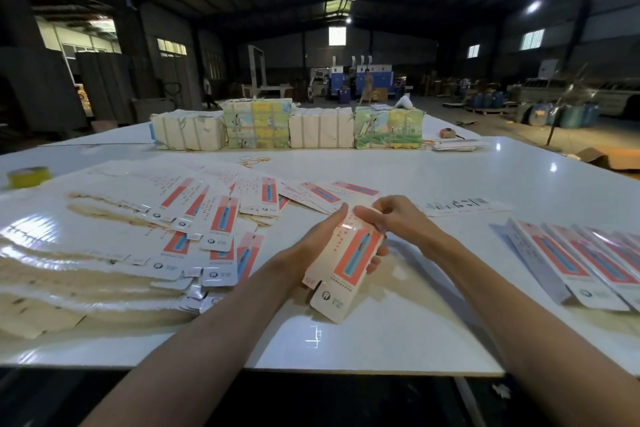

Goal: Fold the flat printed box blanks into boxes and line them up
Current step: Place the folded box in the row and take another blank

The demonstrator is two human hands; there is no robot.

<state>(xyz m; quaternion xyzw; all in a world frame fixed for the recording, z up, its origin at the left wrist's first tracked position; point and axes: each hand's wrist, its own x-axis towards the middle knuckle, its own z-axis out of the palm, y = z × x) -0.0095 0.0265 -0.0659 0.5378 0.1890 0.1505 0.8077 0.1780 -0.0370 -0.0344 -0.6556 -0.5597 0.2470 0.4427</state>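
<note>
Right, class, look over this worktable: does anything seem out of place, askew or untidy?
The flat blanks on the left lie fanned at odd angles, unlike the neat row of folded boxes on the right. One printed strip lies apart beyond the right hand.

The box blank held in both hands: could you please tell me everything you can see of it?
The box blank is long, narrow, glossy white card with a red-orange panel showing a blue item and small red print beside it. The flap at its near end, bearing a round logo, stands open. The left hand grips it from beneath, fingers curled round its right edge; the right hand pinches its far end. It is held over the white table.
</note>
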